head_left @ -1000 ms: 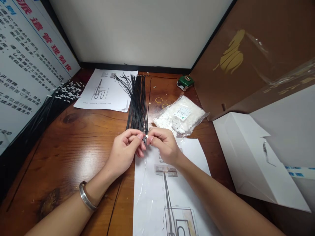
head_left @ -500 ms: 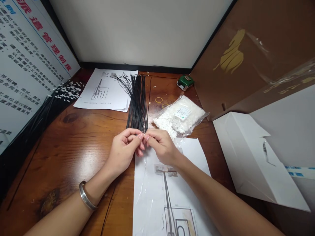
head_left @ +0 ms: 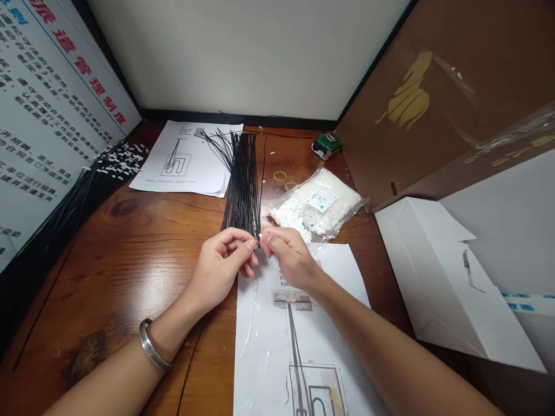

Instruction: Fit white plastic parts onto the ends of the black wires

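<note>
Head view: two bare hands meet beyond the middle of the tabletop (head_left: 143, 254), just over the top edge of a printed sheet (head_left: 262, 341) that runs down to the near edge. The work in hand looks like fitting a small white piece (head_left: 261, 236) to a wire end (head_left: 258, 244). To do this well, I would brace both hands against each other, grip the wire close behind its tip so it cannot bend, line the two up straight, and press gently; a light tug afterwards would test the seat.

The left hand (head_left: 228, 252) has thumb and forefinger closed to a fine pinch, seemingly on that wire end, though the tips hide most of it; its other fingers curl loosely beneath. The right hand (head_left: 289, 254) has its thumb and forefinger closed on the white piece, which pokes out toward the left fingertips. Whether piece and wire touch is too small to tell.

Directly beyond the hands, a bundle of black wires (head_left: 243, 179) stretches toward the far edge. Right of it, well in from the right edge, lies a clear bag of white pieces (head_left: 340, 193).
</note>
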